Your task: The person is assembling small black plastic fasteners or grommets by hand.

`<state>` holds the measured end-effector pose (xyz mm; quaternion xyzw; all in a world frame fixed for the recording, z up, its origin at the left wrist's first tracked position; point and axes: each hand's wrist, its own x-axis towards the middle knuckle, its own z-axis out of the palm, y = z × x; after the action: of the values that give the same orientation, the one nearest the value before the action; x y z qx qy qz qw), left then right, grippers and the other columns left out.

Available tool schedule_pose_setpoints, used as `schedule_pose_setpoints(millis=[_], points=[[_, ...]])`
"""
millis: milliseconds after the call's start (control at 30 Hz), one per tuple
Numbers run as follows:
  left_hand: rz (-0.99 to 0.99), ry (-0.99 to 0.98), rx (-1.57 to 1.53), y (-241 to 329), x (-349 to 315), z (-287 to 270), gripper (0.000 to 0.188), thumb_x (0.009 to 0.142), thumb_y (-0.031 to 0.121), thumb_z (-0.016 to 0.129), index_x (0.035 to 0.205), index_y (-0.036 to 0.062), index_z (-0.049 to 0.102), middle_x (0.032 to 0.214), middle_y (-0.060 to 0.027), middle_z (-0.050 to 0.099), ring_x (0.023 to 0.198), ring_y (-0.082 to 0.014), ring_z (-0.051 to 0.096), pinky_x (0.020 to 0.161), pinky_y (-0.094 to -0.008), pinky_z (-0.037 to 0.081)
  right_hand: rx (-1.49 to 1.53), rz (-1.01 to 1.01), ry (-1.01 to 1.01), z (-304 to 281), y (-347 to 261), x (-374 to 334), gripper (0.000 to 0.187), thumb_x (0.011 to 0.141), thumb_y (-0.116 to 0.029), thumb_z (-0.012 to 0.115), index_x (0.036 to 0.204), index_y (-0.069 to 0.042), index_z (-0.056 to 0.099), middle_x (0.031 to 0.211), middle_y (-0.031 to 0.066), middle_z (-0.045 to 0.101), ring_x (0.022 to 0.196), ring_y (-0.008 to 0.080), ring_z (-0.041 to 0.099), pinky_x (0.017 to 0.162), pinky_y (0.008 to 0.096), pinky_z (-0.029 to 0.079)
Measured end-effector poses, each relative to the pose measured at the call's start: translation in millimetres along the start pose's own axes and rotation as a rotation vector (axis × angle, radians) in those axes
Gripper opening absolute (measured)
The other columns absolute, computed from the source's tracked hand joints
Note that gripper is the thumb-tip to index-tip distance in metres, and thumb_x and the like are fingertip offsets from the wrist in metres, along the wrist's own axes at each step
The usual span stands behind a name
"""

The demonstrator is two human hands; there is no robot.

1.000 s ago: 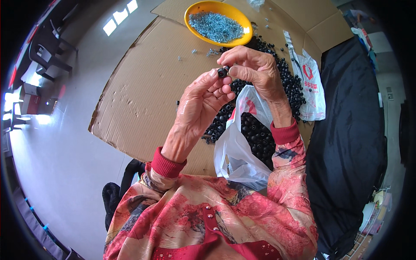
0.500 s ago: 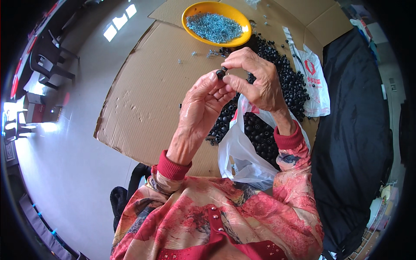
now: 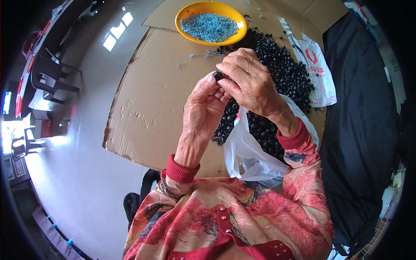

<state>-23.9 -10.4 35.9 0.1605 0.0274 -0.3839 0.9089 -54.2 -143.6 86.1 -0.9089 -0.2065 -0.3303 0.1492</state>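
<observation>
A small black round piece (image 3: 218,75) is pinched at the fingertips of my left hand (image 3: 200,104). My right hand (image 3: 255,86) comes over from the right, its fingers bent and closed, its thumb against that piece. Whatever sits inside the right fingers is hidden. Below and behind my hands, many black round pieces with holes (image 3: 281,65) are heaped on the cardboard. More of them fill an opened white plastic bag (image 3: 242,149) near my right forearm. Beyond my hands stands a yellow bowl (image 3: 179,24) of small shiny metal parts (image 3: 210,27).
Flattened cardboard (image 3: 147,95) covers the work surface, with a few loose metal parts (image 3: 208,54) on it. A white bag with red print (image 3: 318,71) lies at the right, beside black fabric (image 3: 359,108). Dark chairs (image 3: 54,78) stand on the floor to the left.
My right fingers have closed in over the black piece, hiding a dark part that showed at the index fingertip. The view has shifted slightly.
</observation>
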Motion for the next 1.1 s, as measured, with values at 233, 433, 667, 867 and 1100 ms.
schedule_pose_setpoints(millis=[233,433,667,867,1100], points=[[-0.005,-0.07,-0.04,-2.1,-0.2,-1.5,0.02,0.09,0.011,0.049,0.104,-0.003,0.052,0.096,-0.013,0.06,0.094,-0.0206,0.057,0.093,-0.038,0.042,0.05,-0.053,0.025,-0.7,2.2,-2.1,0.018,0.071,-0.005,0.064,0.085,0.004,0.058,0.079,0.0135,0.057,0.081,0.0284,0.057,0.082,0.0409,0.044],[0.023,0.032,-0.023,-3.2,-2.5,3.8,0.019,0.087,0.011,0.052,0.102,-0.002,0.054,0.09,-0.006,0.059,0.083,-0.0139,0.056,0.087,-0.0342,0.045,0.038,-0.146,0.029,-2.2,2.7,0.5,0.021,0.064,-0.006,0.065,0.081,0.004,0.058,0.077,0.0128,0.057,0.077,0.0265,0.057,0.079,0.0388,0.045],[-0.03,-0.044,-0.031,-6.9,-6.3,2.4,0.02,0.088,0.009,0.05,0.104,-0.0032,0.054,0.094,-0.0075,0.06,0.086,-0.0156,0.057,0.087,-0.0325,0.045,0.108,-0.107,0.041,-6.7,-0.6,-10.3,0.02,0.065,-0.007,0.065,0.082,0.003,0.058,0.078,0.0114,0.057,0.078,0.0265,0.057,0.079,0.0388,0.045],[0.093,-0.03,0.315,15.0,-10.1,2.5,0.027,0.089,0.013,0.052,0.11,-0.0034,0.053,0.095,-0.0109,0.062,0.087,-0.0174,0.06,0.081,-0.0313,0.049,-0.04,0.009,-0.006,-31.8,3.2,-12.8,0.021,0.068,-0.011,0.068,0.086,-0.003,0.061,0.084,0.0088,0.06,0.079,0.0252,0.058,0.076,0.0357,0.045],[0.331,0.205,0.515,50.8,-20.1,-60.1,0.027,0.089,0.02,0.054,0.108,0.0002,0.055,0.094,-0.0092,0.061,0.089,-0.0176,0.059,0.081,-0.0314,0.047,-0.149,0.061,-0.39,-63.7,-13.0,-44.6,0.019,0.066,-0.011,0.068,0.08,-0.001,0.058,0.075,0.0102,0.058,0.071,0.025,0.055,0.068,0.0344,0.041]])
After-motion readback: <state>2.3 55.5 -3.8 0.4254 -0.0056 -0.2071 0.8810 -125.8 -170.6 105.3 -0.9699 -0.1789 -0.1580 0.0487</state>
